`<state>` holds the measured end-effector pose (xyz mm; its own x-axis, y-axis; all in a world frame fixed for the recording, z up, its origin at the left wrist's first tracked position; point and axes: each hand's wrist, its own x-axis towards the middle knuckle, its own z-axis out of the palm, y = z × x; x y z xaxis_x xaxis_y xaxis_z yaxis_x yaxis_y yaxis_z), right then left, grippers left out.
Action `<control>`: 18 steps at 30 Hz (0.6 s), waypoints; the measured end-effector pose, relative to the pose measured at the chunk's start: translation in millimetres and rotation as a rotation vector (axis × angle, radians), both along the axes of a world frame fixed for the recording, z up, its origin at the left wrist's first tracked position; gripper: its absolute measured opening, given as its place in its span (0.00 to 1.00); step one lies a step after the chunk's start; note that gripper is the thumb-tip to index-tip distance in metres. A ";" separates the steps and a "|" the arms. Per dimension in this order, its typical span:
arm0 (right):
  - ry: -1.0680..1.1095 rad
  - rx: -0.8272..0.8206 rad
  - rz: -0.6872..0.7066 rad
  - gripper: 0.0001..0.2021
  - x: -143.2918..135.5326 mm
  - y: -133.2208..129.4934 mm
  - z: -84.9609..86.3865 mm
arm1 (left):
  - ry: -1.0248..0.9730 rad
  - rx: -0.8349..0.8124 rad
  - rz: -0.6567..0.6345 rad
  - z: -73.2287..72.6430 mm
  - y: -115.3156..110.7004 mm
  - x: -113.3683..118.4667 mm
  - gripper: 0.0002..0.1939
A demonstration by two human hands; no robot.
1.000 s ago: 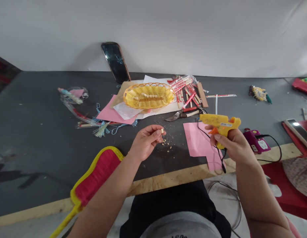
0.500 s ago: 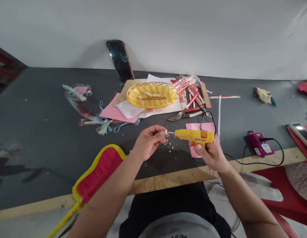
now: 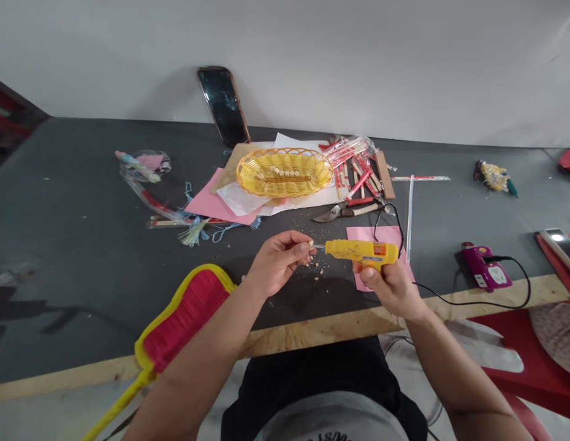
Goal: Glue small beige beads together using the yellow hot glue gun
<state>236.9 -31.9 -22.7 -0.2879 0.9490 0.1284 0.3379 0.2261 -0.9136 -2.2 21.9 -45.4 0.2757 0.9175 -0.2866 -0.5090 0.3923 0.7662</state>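
My left hand [image 3: 281, 260] pinches a small pale piece [image 3: 311, 244] between thumb and fingertips. The metal nozzle of a yellow glue gun [image 3: 358, 250] meets or nearly meets this piece; the exact contact is too small to tell. Wrapped round the gun's handle is my right hand [image 3: 391, 285]. Pale crumbs [image 3: 317, 278] lie on the dark table just below the nozzle. Beyond my hands, a yellow woven basket [image 3: 285, 188] holds several small pale pieces. Pink paper [image 3: 361, 234] lies partly under the gun and my right hand.
Pruning shears [image 3: 328, 214] and wrapped red-and-white sticks [image 3: 358, 168] lie behind my hands. A phone [image 3: 225, 107] leans on the wall. The gun's cord runs by a purple power box [image 3: 485, 267] on the right. A red-and-yellow fan-like object [image 3: 188, 312] sits by my left forearm.
The view has shifted slightly. My left hand and the pale piece look marginally closer to the nozzle. Both hands keep their holds.
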 end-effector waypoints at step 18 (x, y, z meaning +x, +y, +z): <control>-0.006 0.000 0.050 0.16 2.4 1.6 -3.5 | -0.006 0.013 -0.006 0.6 -0.7 0.1 0.15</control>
<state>239.3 -30.3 -26.2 -0.3356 0.9335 0.1264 0.3320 0.2429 -0.9115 -2.1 21.1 -44.8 0.2827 0.9194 -0.2734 -0.5110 0.3856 0.7682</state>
